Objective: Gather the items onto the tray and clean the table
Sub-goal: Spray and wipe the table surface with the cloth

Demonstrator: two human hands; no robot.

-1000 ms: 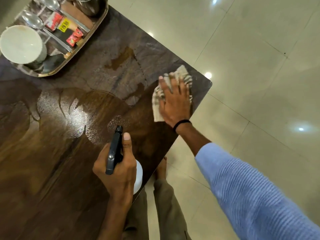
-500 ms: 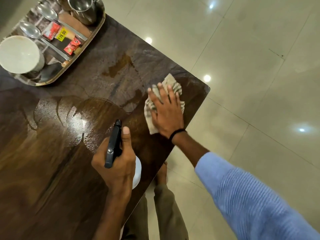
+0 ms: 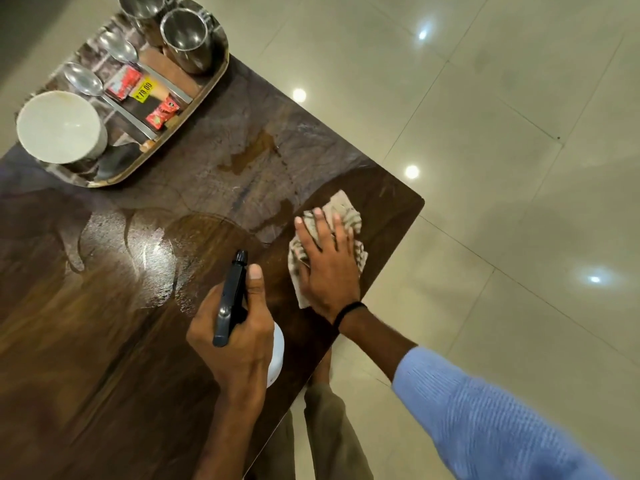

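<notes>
A crumpled checked cloth (image 3: 341, 216) lies pinned near the counter's (image 3: 104, 358) right corner under the flat, spread right hand (image 3: 327, 265), which has slid a little inward from the edge over the past second, leaving dark wiped wood behind. A wet patch (image 3: 256, 155) further in is not yet reached. The left hand (image 3: 235, 336) is closed around a spray bottle (image 3: 230, 299). The tray (image 3: 207, 88), already loaded with cups, spoons and sachets, sits at the far corner.

Looks like eatery/canteen: steel tray (image 3: 211, 81) with steel cups (image 3: 187, 39), sauce sachets (image 3: 162, 114), glossy tiled floor (image 3: 485, 133).
</notes>
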